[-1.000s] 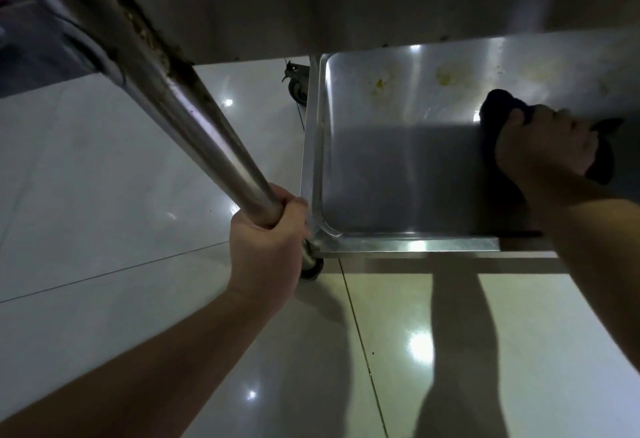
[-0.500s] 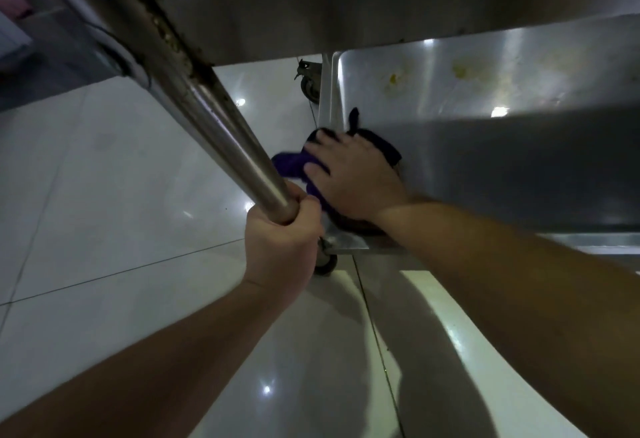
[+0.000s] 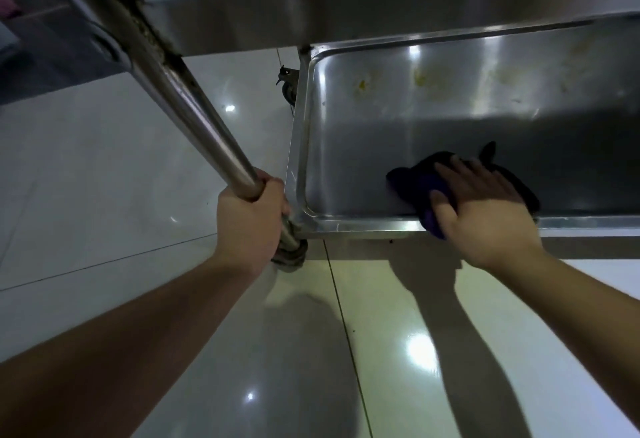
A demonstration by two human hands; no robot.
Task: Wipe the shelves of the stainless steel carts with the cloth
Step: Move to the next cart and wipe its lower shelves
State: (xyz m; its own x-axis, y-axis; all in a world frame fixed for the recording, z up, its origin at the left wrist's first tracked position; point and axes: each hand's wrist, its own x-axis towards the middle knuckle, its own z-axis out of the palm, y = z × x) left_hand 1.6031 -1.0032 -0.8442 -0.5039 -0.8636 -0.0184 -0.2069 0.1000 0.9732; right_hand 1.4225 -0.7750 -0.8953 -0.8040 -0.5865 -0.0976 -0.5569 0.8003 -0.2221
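While the left hand (image 3: 251,219) grips the cart's upright post (image 3: 180,91) just above the near-left corner of the lower shelf (image 3: 346,160), the right hand (image 3: 485,209) lies flat, fingers straight and spread, pressing the dark cloth (image 3: 415,181) onto that shelf at its near rim. The cloth sits under and just left of the palm, one edge draped over the rim. Yellowish stains (image 3: 420,77) lie along the shelf's far side, well apart from the cloth and straight ahead of the fingertips. The shelf's long axis runs left to right. The right hand is clearly nearer the stains; reaching them probably requires a push away from the body, beneath the upper shelf (image 3: 381,4).
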